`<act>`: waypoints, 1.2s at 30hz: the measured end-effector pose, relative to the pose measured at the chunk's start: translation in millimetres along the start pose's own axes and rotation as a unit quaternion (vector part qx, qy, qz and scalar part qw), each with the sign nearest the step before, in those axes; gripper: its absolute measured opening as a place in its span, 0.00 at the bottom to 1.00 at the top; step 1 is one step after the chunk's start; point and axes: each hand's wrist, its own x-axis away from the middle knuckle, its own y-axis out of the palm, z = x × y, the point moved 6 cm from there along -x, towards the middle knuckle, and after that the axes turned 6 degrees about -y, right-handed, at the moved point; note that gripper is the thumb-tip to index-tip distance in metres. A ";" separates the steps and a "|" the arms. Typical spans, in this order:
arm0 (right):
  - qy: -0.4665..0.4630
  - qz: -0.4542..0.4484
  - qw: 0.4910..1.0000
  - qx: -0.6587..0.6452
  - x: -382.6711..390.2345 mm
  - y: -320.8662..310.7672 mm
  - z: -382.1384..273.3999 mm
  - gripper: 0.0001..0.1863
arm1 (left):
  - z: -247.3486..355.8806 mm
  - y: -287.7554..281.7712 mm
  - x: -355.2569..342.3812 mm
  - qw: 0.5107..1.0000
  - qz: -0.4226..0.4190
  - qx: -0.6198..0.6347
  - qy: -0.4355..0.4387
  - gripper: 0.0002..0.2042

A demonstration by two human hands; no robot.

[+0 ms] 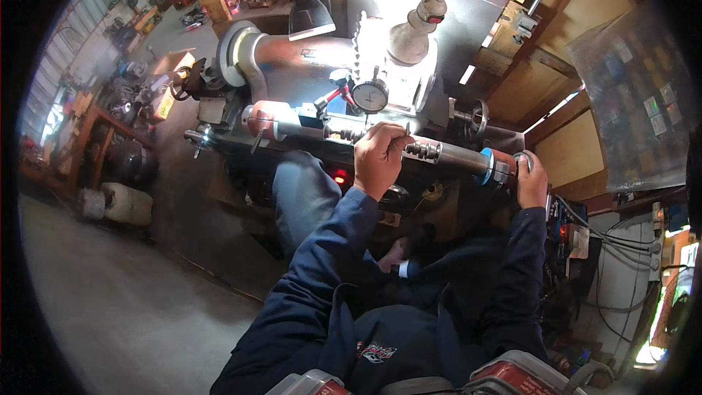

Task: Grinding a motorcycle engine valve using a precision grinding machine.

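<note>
A long metal shaft [459, 156] lies across the machine in front of me, between a red-brown head on the left [267, 121] and another on the right [500, 167], which has a blue ring [486, 165]. My left hand [380, 159] is closed in a pinch over the middle of the shaft, beside a ribbed section [423, 150]. A thin dark tip shows at its fingers; what they hold is hidden. Just above it stands a round dial indicator [370, 96] on a red and black arm [338, 90]. My right hand [532, 180] wraps round a metal knob [523, 159] at the right head's end.
Behind the shaft are a dark work lamp [310, 12], a jointed pale fixture [412, 31] and a handwheel [479, 117]. Another handwheel [183, 82] sits at left. A pale jug [126, 203] stands on the floor. Cables [621, 241] hang at right.
</note>
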 end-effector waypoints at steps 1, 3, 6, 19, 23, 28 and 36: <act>0.001 0.003 1.000 -0.003 0.1 0.2 0.6 0.19 | -0.2 0.0 0.4 1.000 0.004 -0.002 -0.007 0.08; 0.004 0.002 1.000 -0.003 0.5 1.2 2.2 0.20 | -0.1 -0.4 0.9 1.000 0.009 -0.003 -0.012 0.08; -0.001 -0.001 1.000 0.001 0.4 0.2 1.9 0.21 | 0.3 -0.6 -1.4 1.000 -0.016 -0.007 -0.001 0.07; 0.055 -0.003 0.997 0.060 -66.5 -0.7 -7.6 0.36 | -3.5 2.0 -7.0 0.998 -0.063 0.027 0.017 0.05; 0.091 -0.059 0.990 0.090 -66.9 12.9 4.4 0.36 | -10.4 5.7 -7.3 0.994 -0.096 0.045 -0.001 0.06; 0.100 -0.052 0.990 0.087 -53.3 6.7 2.1 0.34 | 4.0 -2.1 2.4 0.995 0.019 0.098 0.018 0.06; 0.065 0.024 0.997 0.022 27.2 9.0 11.9 0.27 | -6.3 0.8 2.8 0.997 0.030 0.070 -0.032 0.07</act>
